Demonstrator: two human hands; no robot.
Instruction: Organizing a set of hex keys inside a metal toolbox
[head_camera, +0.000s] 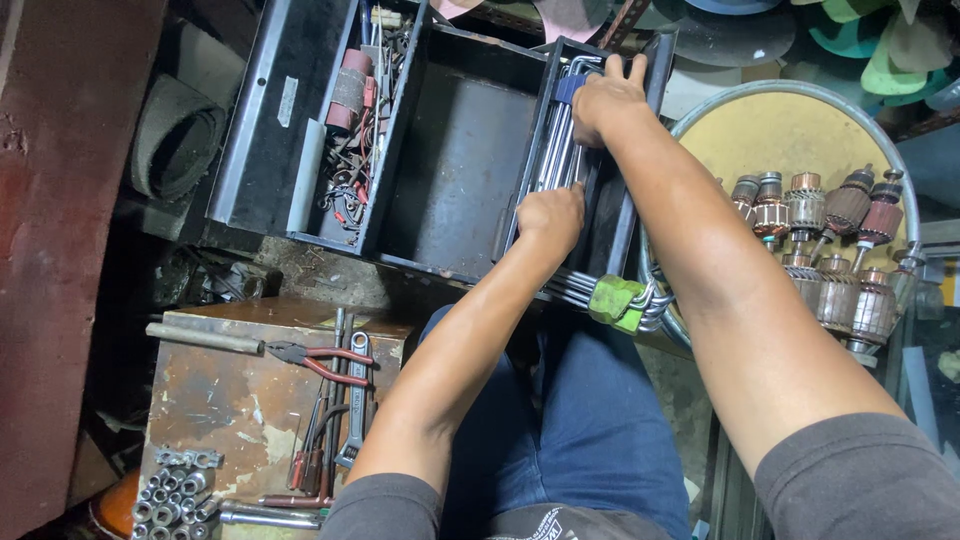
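Soft, even light falls from above onto my forearms and the yellow drum lid (790, 140), which shows brightest. The left edge and the gap below the toolbox (460, 150) sink into deep shadow. Focus is fairly sharp centrally; corners stretch and smear slightly, with faint glare on the hex keys (560, 150).

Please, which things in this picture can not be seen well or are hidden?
- Head view: the fingertips of the left hand curl under among the hex keys; what they grip is hidden.
- The right hand covers the keys' blue holder.
- The right forearm hides part of the tray and some armatures.
- The pile of nuts is cut off by the bottom edge.
- The toolbox left compartment is too cluttered to sort out.
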